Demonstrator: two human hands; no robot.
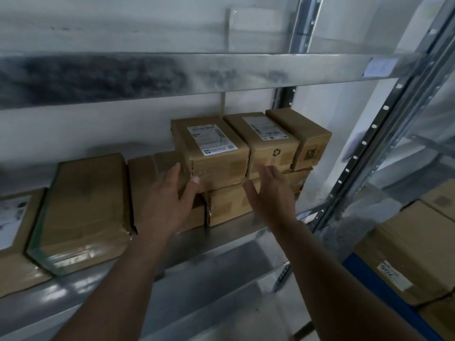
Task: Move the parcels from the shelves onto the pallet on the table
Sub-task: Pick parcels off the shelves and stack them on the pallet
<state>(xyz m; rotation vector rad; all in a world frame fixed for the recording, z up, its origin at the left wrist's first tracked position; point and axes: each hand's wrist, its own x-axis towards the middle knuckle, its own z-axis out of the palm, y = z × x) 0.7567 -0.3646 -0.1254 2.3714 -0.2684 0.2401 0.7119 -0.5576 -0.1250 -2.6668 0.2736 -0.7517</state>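
both hands, left hand and right hand, reach with fingers apart to a brown cardboard parcel with a white label, holding nothing.

Storeroom: metal racking stacked with labelled cardboard parcels.

The left-edge box is cut off; the lower boxes sit partly hidden behind both hands; label print is unreadable.

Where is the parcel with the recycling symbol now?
In the head view, the recycling-symbol parcel sits top row, right of centre, between two other top-row parcels, just above the right hand.
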